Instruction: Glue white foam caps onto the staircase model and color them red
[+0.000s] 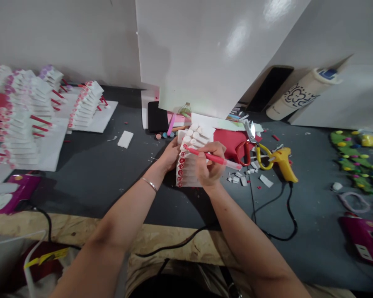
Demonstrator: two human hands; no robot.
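The bare left forearm (124, 219) slanted inward from the lower left, the bare right forearm (242, 231) from the lower right. The left grip (170, 155) pointed forward and inward, its fingers (175, 145) reaching ahead (their tips were hidden). The right grip (211, 163) was closed in a pinch, thumb (201, 165) toward the left, its fingers bent. The grips were near each other, not touching.

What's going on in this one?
A person holds a red pen in the right hand, its tip at a round end of a white model. The left hand is against the model's left side. Several ends down that side are red; those farther back are white. Scissors and a yellow glue gun lie to the right.
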